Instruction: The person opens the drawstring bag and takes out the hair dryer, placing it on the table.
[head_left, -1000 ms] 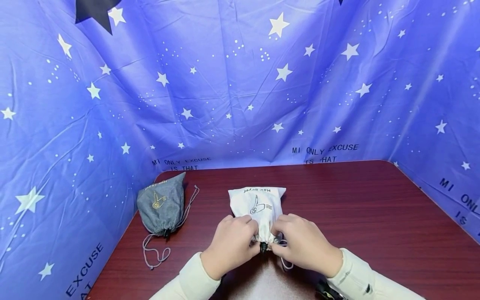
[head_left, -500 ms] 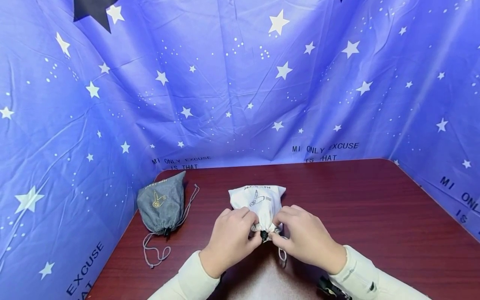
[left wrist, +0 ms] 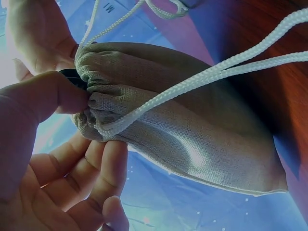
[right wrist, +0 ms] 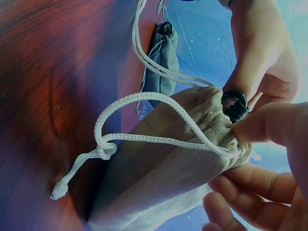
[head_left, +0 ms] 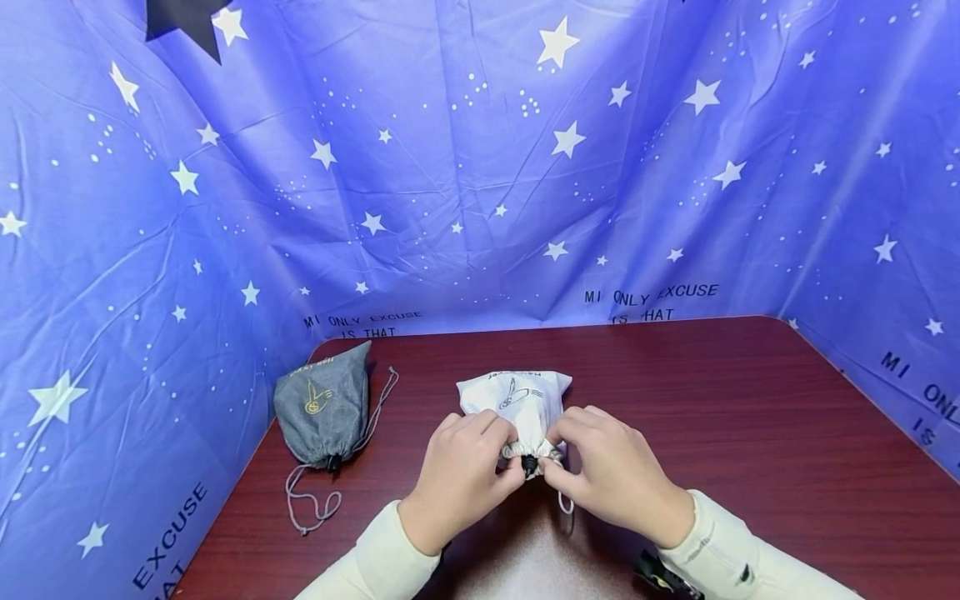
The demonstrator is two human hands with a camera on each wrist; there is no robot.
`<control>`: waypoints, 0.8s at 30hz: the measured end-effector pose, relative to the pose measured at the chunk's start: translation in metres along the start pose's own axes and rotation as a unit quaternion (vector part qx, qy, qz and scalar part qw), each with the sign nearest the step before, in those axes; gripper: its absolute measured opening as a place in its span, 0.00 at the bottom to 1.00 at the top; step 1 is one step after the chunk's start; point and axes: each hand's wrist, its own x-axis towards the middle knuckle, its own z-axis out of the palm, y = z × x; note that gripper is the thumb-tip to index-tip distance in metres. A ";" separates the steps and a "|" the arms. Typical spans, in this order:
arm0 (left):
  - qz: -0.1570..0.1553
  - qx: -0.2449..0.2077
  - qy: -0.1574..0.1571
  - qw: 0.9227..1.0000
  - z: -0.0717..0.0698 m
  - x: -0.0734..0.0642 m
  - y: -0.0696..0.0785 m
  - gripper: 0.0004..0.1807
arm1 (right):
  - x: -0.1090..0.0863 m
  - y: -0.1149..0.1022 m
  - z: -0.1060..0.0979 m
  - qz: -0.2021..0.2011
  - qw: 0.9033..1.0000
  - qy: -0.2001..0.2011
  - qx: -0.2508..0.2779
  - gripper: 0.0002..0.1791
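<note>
A white drawstring bag (head_left: pixel 513 400) printed "Hair Dryer" lies at the middle of the table, its gathered mouth towards me. My left hand (head_left: pixel 468 467) pinches one side of the mouth, thumb inside the rim and fingers under the cloth. On the opposite side my right hand (head_left: pixel 618 471) pinches the rim the same way. A black looped piece (right wrist: pixel 236 106) pokes out of the mouth between the two thumbs; whatever it belongs to is hidden inside. One white cord (left wrist: pixel 192 86) trails from each side of the neck, and the right one ends in a knot (right wrist: pixel 106 149).
To the left lies a closed grey drawstring bag (head_left: pixel 322 417) with gold print, its grey cords (head_left: pixel 311 508) loose on the dark red wooden table (head_left: pixel 712 417). Blue star-patterned cloth (head_left: pixel 450 167) walls the table at the back and both sides.
Both hands have raised the white bag's mouth and pushed it slightly away from me, so its print looks more foreshortened. Over the last half second they have barely moved. The grey bag stays put.
</note>
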 end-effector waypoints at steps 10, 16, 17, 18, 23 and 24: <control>-0.006 -0.004 -0.012 1.000 -0.001 0.000 0.000 0.12 | 0.000 0.000 -0.001 0.004 1.000 0.000 -0.011 0.11; -0.006 -0.011 -0.011 1.000 0.000 0.000 -0.001 0.13 | 0.000 0.001 -0.002 0.008 1.000 -0.001 -0.012 0.12; -0.005 -0.012 -0.010 1.000 0.000 0.000 -0.001 0.13 | 0.000 0.001 -0.002 0.008 1.000 -0.001 -0.012 0.12; -0.006 -0.013 -0.011 1.000 -0.001 0.000 -0.001 0.13 | 0.000 0.001 -0.002 0.008 1.000 -0.001 -0.012 0.12; -0.010 -0.016 -0.016 1.000 -0.002 0.000 -0.002 0.13 | 0.000 0.001 -0.002 0.008 1.000 0.001 -0.014 0.12; -0.011 -0.017 -0.017 1.000 -0.002 0.000 -0.001 0.13 | 0.000 0.001 -0.002 0.008 1.000 0.001 -0.015 0.12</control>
